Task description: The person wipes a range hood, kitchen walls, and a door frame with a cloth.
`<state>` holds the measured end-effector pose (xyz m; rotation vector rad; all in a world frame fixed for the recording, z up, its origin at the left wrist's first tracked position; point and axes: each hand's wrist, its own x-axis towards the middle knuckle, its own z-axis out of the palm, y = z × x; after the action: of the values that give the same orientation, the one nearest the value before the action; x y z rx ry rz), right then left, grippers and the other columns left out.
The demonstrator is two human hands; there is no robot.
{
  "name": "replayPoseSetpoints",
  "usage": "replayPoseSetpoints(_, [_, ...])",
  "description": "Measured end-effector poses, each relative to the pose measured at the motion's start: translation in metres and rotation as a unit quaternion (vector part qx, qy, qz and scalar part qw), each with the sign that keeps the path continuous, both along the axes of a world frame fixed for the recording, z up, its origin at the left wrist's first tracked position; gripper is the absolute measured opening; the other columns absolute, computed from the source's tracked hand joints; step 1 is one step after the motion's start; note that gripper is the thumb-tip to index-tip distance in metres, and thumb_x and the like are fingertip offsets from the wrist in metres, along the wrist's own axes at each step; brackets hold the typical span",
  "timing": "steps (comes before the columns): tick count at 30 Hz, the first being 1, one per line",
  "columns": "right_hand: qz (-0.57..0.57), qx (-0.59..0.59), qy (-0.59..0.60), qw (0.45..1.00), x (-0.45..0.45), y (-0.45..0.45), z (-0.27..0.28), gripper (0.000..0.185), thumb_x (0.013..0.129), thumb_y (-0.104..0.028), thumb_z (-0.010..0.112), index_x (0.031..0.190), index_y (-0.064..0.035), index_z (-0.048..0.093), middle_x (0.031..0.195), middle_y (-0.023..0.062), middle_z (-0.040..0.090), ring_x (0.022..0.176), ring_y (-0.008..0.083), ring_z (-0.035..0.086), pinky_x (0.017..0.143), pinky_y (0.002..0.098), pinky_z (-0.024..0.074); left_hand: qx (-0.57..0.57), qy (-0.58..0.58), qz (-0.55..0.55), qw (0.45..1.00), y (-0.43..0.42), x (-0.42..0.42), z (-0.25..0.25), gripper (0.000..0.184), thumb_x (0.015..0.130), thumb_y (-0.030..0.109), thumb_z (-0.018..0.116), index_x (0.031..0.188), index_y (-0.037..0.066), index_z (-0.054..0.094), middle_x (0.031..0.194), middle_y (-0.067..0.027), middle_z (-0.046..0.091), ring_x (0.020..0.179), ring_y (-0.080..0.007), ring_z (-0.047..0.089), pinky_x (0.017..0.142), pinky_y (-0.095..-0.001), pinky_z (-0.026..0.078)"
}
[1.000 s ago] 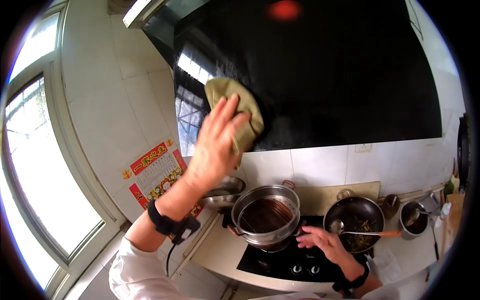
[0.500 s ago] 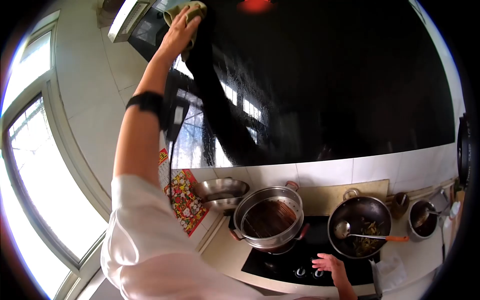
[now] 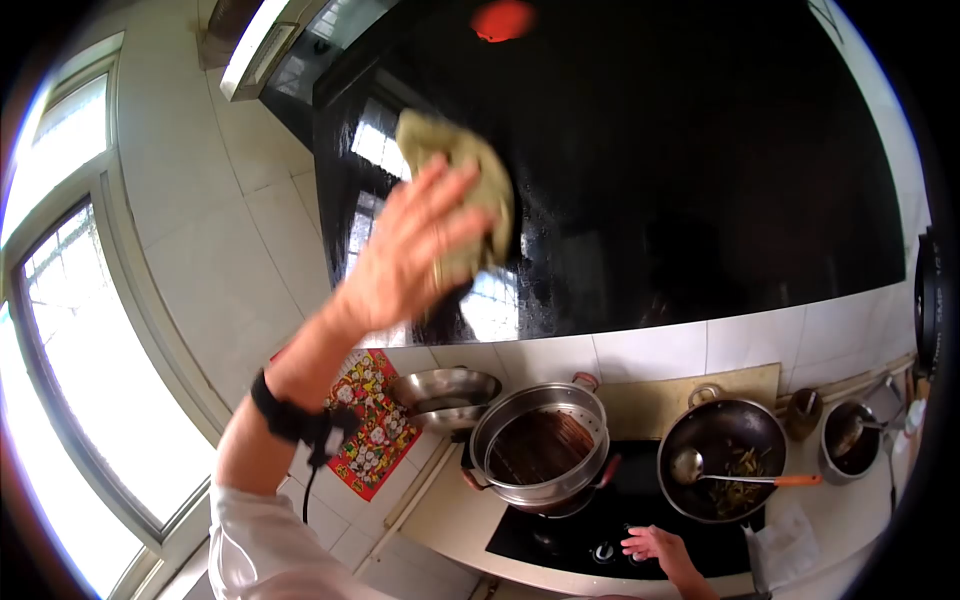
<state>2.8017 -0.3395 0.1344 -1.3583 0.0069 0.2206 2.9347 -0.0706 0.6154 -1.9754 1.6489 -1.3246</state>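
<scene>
My left hand lies spread over a folded olive-green cloth, pressing it to the lower left of a glossy black panel. Both hand and cloth are slightly blurred by motion. Wet-looking streaks and window reflections show on the panel around them. Below, my right hand hovers by the front knobs of the black cooktop, fingers apart and holding nothing. Whether it touches a knob I cannot tell.
A steamer pot and a wok with food and an orange-handled ladle stand on the cooktop. Metal bowls lean at the wall. Right of the wok are a jar and a small pot. A window is left.
My left hand has brought the cloth down and to the right from the panel's upper left corner, the elbow bending. My right hand has stayed near the knobs.
</scene>
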Motion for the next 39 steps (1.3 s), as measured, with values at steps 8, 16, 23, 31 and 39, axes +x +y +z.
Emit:
replayPoseSetpoints(8, [-0.049, -0.003, -0.046, 0.998, 0.0, 0.008, -0.005, 0.061, 0.099, -0.047, 0.032, 0.119, 0.0054, 0.055, 0.105, 0.0178, 0.067, 0.091, 0.0236, 0.066, 0.078, 0.0302, 0.0502, -0.27, 0.188, -0.016, 0.944, -0.05, 0.087, 0.203, 0.048, 0.096, 0.028, 0.046, 0.14, 0.01, 0.039, 0.145, -0.0103, 0.035, 0.133, -0.0224, 0.033, 0.107, -0.0302, 0.027])
replayPoseSetpoints(16, [-0.029, 0.04, 0.11, 0.993, -0.023, -0.002, -0.064, 0.06, 0.099, -0.046, 0.034, 0.119, 0.0058, 0.055, 0.103, 0.0174, 0.067, 0.091, 0.0236, 0.066, 0.078, 0.0299, 0.0505, -0.047, 0.025, -0.013, 0.999, -0.028, 0.017, 0.046, 0.046, 0.086, 0.012, 0.059, 0.131, 0.017, 0.05, 0.144, -0.0142, 0.038, 0.135, -0.0344, 0.032, 0.111, -0.0453, 0.027])
replayPoseSetpoints(23, [-0.051, -0.029, 0.001, 0.998, -0.005, -0.013, -0.027, 0.059, 0.099, -0.045, 0.037, 0.116, 0.0073, 0.057, 0.102, 0.0183, 0.067, 0.09, 0.0224, 0.066, 0.078, 0.0293, 0.051, -0.002, -0.074, 0.016, 0.997, -0.04, 0.026, 0.074, 0.053, 0.087, 0.025, 0.061, 0.136, 0.017, 0.044, 0.148, -0.0137, 0.03, 0.137, -0.035, 0.028, 0.111, -0.0472, 0.029])
replayPoseSetpoints(31, [-0.11, -0.03, 0.032, 0.993, -0.012, -0.016, -0.056, 0.058, 0.099, -0.045, 0.034, 0.116, 0.0053, 0.057, 0.099, 0.0157, 0.068, 0.088, 0.022, 0.067, 0.074, 0.0285, 0.0514, -0.23, 0.173, 0.063, 0.956, -0.099, 0.052, 0.203, 0.046, 0.097, 0.03, 0.043, 0.138, 0.009, 0.039, 0.139, -0.0114, 0.041, 0.126, -0.0233, 0.04, 0.104, -0.0328, 0.032])
replayPoseSetpoints(39, [-0.046, -0.011, 0.101, 0.994, -0.032, -0.01, -0.069, 0.056, 0.098, -0.044, 0.037, 0.117, 0.0038, 0.058, 0.102, 0.0149, 0.068, 0.091, 0.0196, 0.066, 0.077, 0.0282, 0.0486, 0.0, 0.003, -0.018, 1.0, -0.065, -0.024, -0.021, 0.06, 0.077, 0.006, 0.063, 0.132, 0.022, 0.049, 0.148, -0.0103, 0.034, 0.136, -0.0374, 0.028, 0.108, -0.0528, 0.028])
